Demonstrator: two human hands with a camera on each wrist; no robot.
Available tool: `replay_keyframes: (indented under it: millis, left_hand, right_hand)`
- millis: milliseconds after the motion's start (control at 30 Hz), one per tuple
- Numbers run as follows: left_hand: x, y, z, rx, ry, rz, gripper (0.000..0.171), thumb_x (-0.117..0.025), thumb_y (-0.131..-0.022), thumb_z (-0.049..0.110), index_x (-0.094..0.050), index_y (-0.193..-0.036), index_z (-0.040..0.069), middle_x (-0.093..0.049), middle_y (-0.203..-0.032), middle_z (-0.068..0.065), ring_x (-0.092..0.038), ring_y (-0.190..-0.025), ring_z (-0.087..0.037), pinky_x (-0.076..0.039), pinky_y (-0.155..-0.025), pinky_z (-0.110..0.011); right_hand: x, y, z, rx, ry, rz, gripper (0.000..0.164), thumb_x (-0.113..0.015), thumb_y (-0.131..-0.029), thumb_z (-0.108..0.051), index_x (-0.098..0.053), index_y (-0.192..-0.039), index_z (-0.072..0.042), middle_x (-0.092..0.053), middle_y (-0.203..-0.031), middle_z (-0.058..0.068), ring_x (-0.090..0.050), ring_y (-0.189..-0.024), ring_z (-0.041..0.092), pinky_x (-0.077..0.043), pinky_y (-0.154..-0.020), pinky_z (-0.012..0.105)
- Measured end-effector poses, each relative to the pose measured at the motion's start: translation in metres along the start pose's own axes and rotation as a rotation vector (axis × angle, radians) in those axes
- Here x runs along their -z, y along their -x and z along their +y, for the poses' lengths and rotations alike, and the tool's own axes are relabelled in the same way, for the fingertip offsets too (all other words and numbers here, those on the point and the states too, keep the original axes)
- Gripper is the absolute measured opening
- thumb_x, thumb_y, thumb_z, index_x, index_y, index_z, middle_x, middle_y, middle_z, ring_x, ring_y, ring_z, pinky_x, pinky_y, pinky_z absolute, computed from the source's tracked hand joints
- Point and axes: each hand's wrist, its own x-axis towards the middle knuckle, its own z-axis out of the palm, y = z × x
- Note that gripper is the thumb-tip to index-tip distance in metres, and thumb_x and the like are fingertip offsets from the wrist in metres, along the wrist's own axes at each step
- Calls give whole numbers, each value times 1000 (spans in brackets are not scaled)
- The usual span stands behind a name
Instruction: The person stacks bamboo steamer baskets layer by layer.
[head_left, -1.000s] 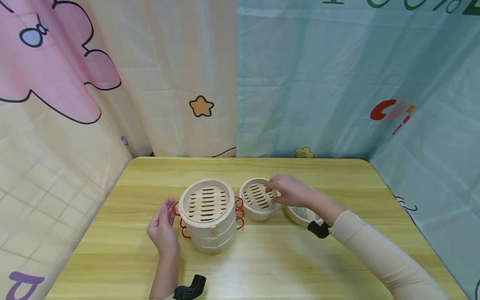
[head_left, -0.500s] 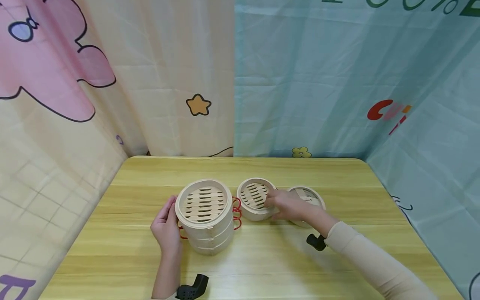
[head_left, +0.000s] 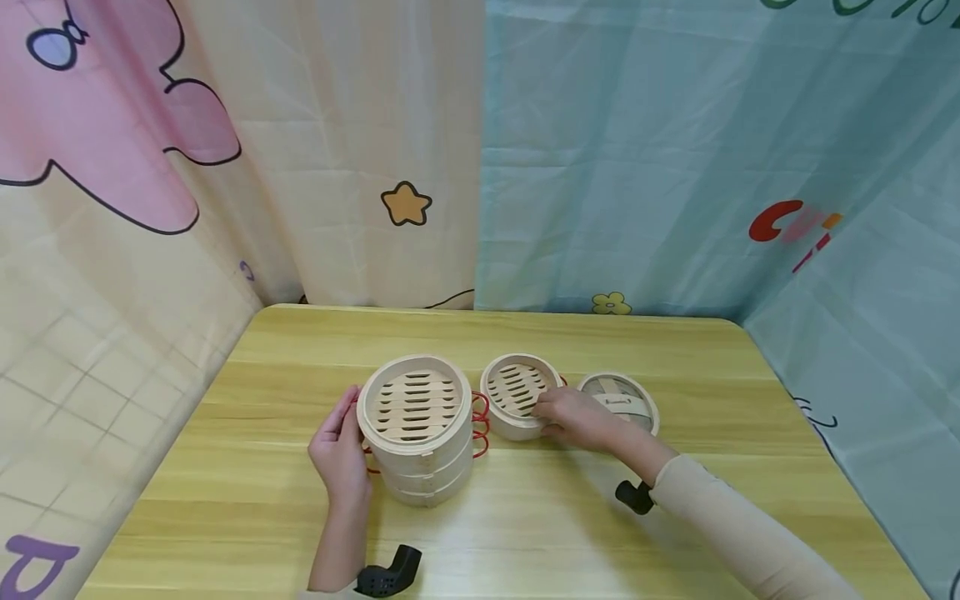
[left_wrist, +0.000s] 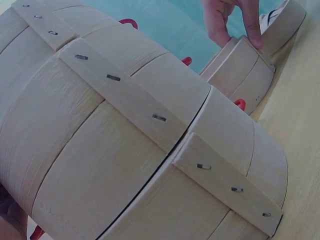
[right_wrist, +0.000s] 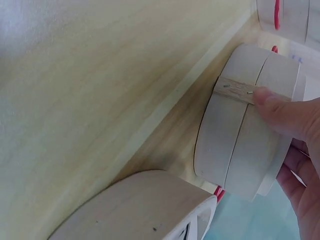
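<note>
Head view: a taller stack of steamer baskets [head_left: 423, 479] stands upright on the table, left of centre. Its axis is vertical and its slatted top faces up, the slots running roughly left to right. Red handles [left_wrist: 187, 60] project from its sides. In the left wrist view, stapled wooden seam strips [left_wrist: 125, 97] are lined up along its wall.

The left hand [head_left: 337, 458] is at the stack's left side, fingers directed up toward the rim; whether they grip cannot be told, as they are partly hidden.

Just right of the stack sits a smaller basket [head_left: 516, 427], also upright, slatted face up. The right hand [head_left: 577, 418] pinches its wall on the near right; in the right wrist view the thumb presses the outer seam strip, fingers on the rim side.

Farther right, a round lid [head_left: 619, 403] lies flat, a printed band across its top, partly behind the right forearm.

The table [head_left: 555, 533] has a pale yellow wood-grain surface with rounded far corners. Behind it hang a cream curtain [head_left: 360, 125], printed with an orange star [head_left: 407, 203], and a blue curtain [head_left: 637, 167], printed with a yellow flower [head_left: 611, 303].
</note>
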Motion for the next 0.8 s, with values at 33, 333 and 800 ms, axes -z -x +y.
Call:
replay_keyframes:
  millis: [33, 333, 800]
  left_hand:
    - [-1, 1, 3, 9, -3, 10, 20, -60, -86, -2, -66, -104, -6, -69, -94, -3, -64, -89, -10, -50, -75, -21]
    - [-2, 0, 4, 23, -14, 14, 21, -59, -87, -3, -64, -106, -8, -69, -93, -1, -64, -89, -11, -50, -76, -22]
    - [-3, 0, 4, 8, 1, 7, 21, -59, -86, -4, -64, -106, -8, -69, -92, -2, -64, -88, -11, -50, -74, -23]
  right_hand:
    - [0, 0, 0, 7, 2, 8, 20, -78, -69, -4, -64, -84, -6, -57, -78, 0, -53, -72, 14, -46, -66, 32]
    - [4, -1, 6, -12, -19, 75, 21, -72, -70, 8, -60, -82, -5, -56, -80, 3, -53, -74, 17, -48, -66, 34]
    - [99, -49, 8, 60, -26, 156, 23, -75, -69, 8, -61, -84, -1, -58, -83, 7, -54, -79, 21, -48, -70, 36]
